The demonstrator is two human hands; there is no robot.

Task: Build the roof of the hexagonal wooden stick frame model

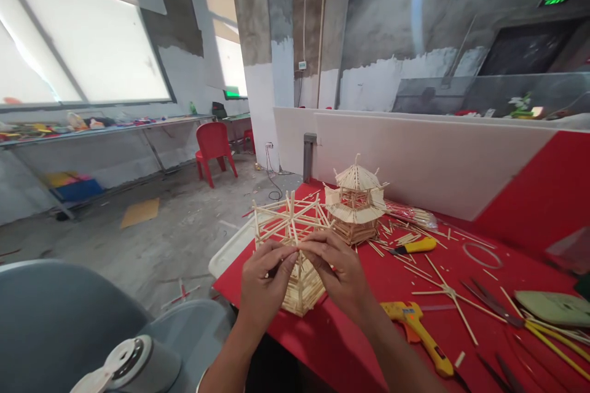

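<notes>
Both my hands grip a hexagonal model built of thin wooden sticks [295, 230], held above the near left corner of the red table [461, 270]. My left hand [262, 285] clasps its left side with fingers curled. My right hand [338, 270] pinches the sticks at the model's middle, fingertips meeting those of the left hand. Behind it stands a finished stick pagoda [356, 202] with two tiered roofs.
On the table lie a yellow glue gun [417, 325], a yellow utility knife [415, 247], scissors [493, 304], a tape ring [482, 255] and several loose sticks. A white partition [415, 159] backs the table. A red chair [212, 147] stands on the concrete floor at left.
</notes>
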